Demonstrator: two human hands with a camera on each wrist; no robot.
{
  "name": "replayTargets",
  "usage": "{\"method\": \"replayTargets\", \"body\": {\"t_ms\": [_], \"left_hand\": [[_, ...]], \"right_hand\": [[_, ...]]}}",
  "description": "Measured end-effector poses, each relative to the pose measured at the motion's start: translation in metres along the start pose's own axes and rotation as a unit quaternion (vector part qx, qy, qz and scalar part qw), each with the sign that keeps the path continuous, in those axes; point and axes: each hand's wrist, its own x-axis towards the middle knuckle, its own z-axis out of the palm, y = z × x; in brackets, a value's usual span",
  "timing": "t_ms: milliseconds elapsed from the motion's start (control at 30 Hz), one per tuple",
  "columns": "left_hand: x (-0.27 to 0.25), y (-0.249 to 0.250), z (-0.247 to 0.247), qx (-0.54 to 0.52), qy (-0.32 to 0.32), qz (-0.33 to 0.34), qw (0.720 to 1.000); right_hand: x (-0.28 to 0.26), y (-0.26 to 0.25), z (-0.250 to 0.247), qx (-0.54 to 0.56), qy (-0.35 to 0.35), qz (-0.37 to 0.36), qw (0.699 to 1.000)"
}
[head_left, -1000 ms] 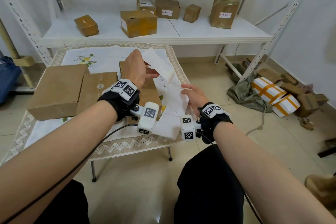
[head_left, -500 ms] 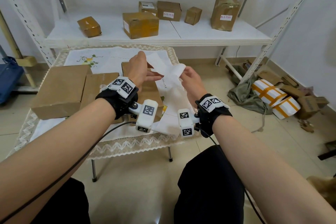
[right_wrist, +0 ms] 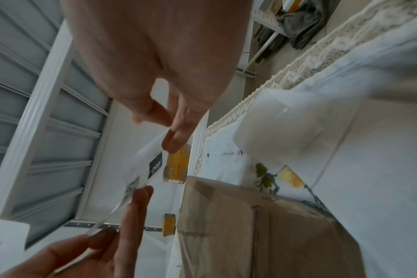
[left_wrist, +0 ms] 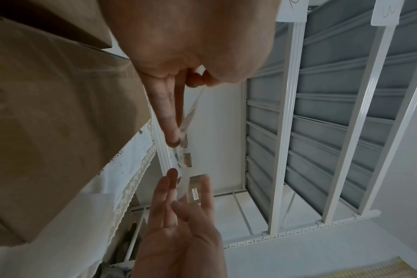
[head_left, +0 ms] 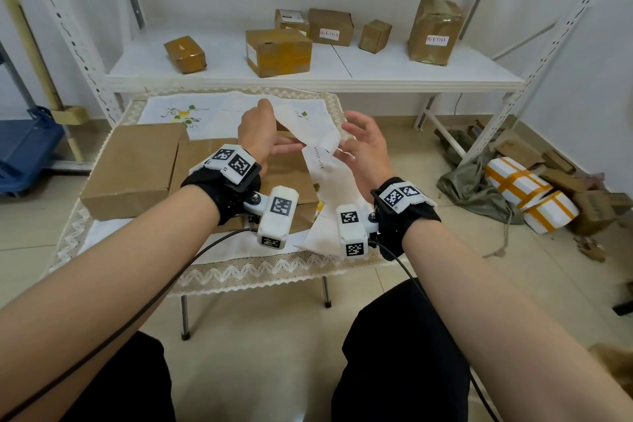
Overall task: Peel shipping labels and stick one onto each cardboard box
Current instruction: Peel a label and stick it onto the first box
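Observation:
A long white label strip hangs in the air over the small table. My left hand grips its upper end. My right hand pinches a label's edge at the strip's right side, its other fingers spread. In the right wrist view my right thumb and fingertips squeeze the thin sheet, and my left hand holds it below. The strip is seen edge-on in the left wrist view. Three plain cardboard boxes lie on the table: a large one, a middle one and one under my hands.
The white shelf behind the table holds several cardboard boxes; two show white labels. A blue crate stands at the left. Cloth, taped white parcels and cardboard scraps lie on the floor at the right.
My right hand has let go of the strip's lower part and risen to its upper part, close to my left hand, where it now pinches a label's edge.

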Motion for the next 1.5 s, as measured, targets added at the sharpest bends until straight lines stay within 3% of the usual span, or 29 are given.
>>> {"method": "replayTargets", "body": {"t_ms": [167,333,533,800,1000,1100,1233,1333,1500], "left_hand": [[-0.006,0.001,0.0,0.003,-0.007,-0.001,1.0],[-0.014,0.001,-0.001,0.009,-0.013,-0.004,1.0],[-0.029,0.0,-0.005,0.014,-0.03,0.009,0.999],[-0.04,-0.001,-0.024,0.031,-0.02,0.027,0.999],[-0.045,0.005,-0.03,0.035,-0.047,0.045,0.997],[-0.047,0.01,-0.03,0.055,-0.058,0.069,0.994],[-0.041,0.013,-0.036,0.095,-0.032,0.077,0.992],[-0.035,0.008,-0.045,0.171,-0.003,0.081,0.982],[-0.025,-0.016,-0.051,0.247,0.013,0.009,0.969]], "right_hand": [[-0.004,-0.003,0.005,-0.043,-0.016,0.02,0.999],[-0.006,-0.003,0.009,-0.161,-0.027,0.037,0.986],[-0.017,-0.003,0.014,-0.186,-0.089,-0.002,0.978],[-0.038,-0.001,0.029,-0.262,-0.11,-0.047,0.958],[-0.048,-0.008,0.042,-0.248,-0.088,-0.042,0.964],[-0.048,-0.01,0.046,-0.25,-0.039,-0.042,0.967],[-0.048,-0.015,0.045,-0.194,0.001,0.015,0.981],[-0.044,-0.016,0.035,-0.087,0.024,0.113,0.989],[-0.036,-0.003,0.022,0.006,0.05,0.192,0.98]]}}
